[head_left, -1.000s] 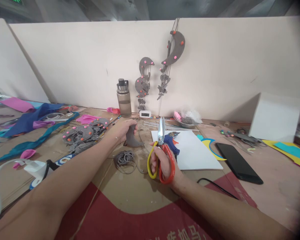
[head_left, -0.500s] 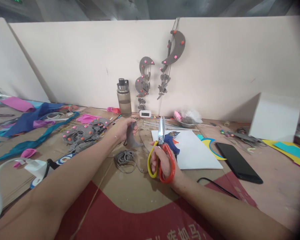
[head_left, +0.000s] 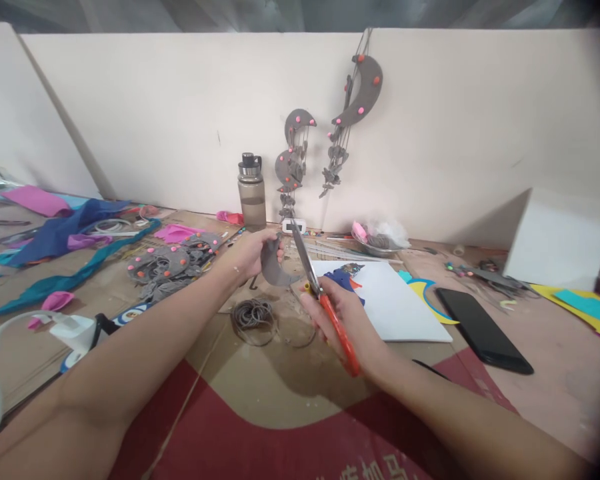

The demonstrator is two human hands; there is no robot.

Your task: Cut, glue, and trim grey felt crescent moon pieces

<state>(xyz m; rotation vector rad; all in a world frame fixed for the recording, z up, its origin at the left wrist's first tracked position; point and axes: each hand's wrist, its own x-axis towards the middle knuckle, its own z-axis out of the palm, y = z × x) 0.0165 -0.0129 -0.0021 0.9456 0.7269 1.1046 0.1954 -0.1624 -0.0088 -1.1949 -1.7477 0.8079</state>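
My left hand (head_left: 253,255) is closed on a grey felt crescent (head_left: 275,265), held just above the table. My right hand (head_left: 337,317) grips red-and-yellow scissors (head_left: 325,307). Their blades point up and left, and the tips reach the crescent's right edge. A coil of grey cord (head_left: 253,315) lies on the cardboard below both hands. A blue glue gun (head_left: 344,280) rests on a white sheet (head_left: 395,307) just behind my right hand.
A water bottle (head_left: 251,193) and a small white clock stand at the back wall, where grey moon hangings (head_left: 353,110) are pinned. Felt moons with pink dots (head_left: 165,263) and blue fabric (head_left: 55,233) lie left. A black phone (head_left: 483,327) and white box (head_left: 555,237) sit right.
My left hand has lifted the grey crescent off the table and turned it. My right hand has tilted the scissors from upright toward the left, bringing the blades to the crescent.
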